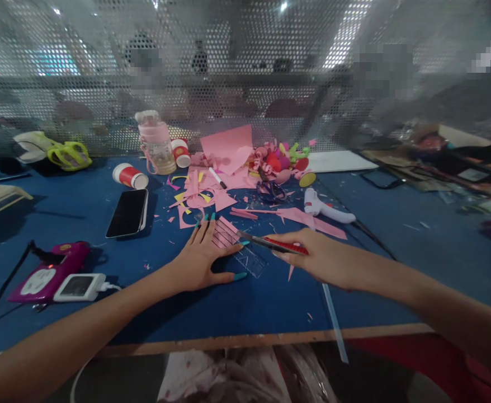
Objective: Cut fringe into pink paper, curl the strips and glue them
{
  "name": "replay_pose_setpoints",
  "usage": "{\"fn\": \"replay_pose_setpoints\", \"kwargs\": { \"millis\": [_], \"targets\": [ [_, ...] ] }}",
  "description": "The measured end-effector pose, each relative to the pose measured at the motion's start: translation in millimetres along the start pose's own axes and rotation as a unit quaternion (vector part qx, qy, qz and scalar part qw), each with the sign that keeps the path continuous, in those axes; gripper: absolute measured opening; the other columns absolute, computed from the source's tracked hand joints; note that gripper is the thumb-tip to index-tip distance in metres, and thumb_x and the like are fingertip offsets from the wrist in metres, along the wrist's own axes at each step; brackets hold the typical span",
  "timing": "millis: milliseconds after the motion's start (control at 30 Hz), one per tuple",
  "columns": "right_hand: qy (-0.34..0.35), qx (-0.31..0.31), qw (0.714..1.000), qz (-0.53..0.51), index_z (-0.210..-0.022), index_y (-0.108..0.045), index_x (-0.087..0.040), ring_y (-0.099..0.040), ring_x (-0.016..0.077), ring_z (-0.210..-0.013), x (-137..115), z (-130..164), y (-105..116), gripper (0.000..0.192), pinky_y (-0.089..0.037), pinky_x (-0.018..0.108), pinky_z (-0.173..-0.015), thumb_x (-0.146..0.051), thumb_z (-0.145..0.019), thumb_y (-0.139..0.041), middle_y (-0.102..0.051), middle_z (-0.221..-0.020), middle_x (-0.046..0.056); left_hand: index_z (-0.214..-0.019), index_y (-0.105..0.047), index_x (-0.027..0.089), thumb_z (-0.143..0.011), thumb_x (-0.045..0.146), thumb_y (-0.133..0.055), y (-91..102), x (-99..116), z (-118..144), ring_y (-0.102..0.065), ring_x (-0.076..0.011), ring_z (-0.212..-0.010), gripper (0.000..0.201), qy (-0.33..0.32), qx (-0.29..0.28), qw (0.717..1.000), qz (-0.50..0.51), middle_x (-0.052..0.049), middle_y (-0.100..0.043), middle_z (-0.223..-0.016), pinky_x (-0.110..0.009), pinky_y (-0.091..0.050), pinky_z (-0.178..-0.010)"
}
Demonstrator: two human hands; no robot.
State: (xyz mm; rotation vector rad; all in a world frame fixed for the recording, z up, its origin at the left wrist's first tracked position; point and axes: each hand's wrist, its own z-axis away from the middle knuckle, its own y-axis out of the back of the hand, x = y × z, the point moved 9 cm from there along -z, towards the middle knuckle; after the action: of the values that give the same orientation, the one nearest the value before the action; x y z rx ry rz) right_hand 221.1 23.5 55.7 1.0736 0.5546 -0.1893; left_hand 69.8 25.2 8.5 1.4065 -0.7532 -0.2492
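Left hand (201, 257) spread flat, pinning clear plastic ruler (249, 258) over pink paper strips (224, 232) at blue counter (81, 212) centre; right hand (319, 257) at 3 o'clock, clamped on red-handled craft knife (270, 243), blade at ruler edge.

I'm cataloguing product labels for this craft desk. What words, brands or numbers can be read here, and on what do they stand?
No text reads clearly.
Red-and-white cups: printing too blurred to read.
Pink bottle: no legible label.
Small white device beside the magenta gadget: screen shows nothing legible.
Phone: screen dark.
Clear ruler under the left hand: markings too faint.
Red cutter in the right hand: no readable brand.
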Motion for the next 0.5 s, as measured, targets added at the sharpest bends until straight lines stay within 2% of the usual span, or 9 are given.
{"fn": "replay_pose_setpoints", "kwargs": {
  "millis": [167,500],
  "targets": [
    [0.037,0.015,0.999,0.002,-0.121,-0.051,-0.024,-0.061,0.0139,-0.071,-5.0,1.6,1.5,0.042,-0.045,0.020,-0.054,-0.037,-0.082,-0.043,-0.062,-0.108,0.003,-0.126,-0.037,0.041,-0.070,0.067,-0.041,-0.2,0.2,0.4,0.002,-0.0392,-0.129,0.062,0.002,0.000,1.000,-0.002,0.001,0.011,-0.146,-0.056,-0.010,-0.101],
    [0.058,0.013,0.998,-0.002,-0.121,-0.051,-0.024,-0.061,0.0153,-0.073,-3.7,2.5,2.4,0.042,-0.047,0.023,-0.058,-0.036,-0.082,-0.043,-0.062,-0.110,0.004,-0.126,-0.039,0.040,-0.069,0.067,-0.042,0.2,-0.5,-0.4,0.003,-0.0386,-0.130,0.063,0.001,0.004,1.000,0.007,0.001,0.007,-0.146,-0.056,-0.009,-0.101]
  ]
}}
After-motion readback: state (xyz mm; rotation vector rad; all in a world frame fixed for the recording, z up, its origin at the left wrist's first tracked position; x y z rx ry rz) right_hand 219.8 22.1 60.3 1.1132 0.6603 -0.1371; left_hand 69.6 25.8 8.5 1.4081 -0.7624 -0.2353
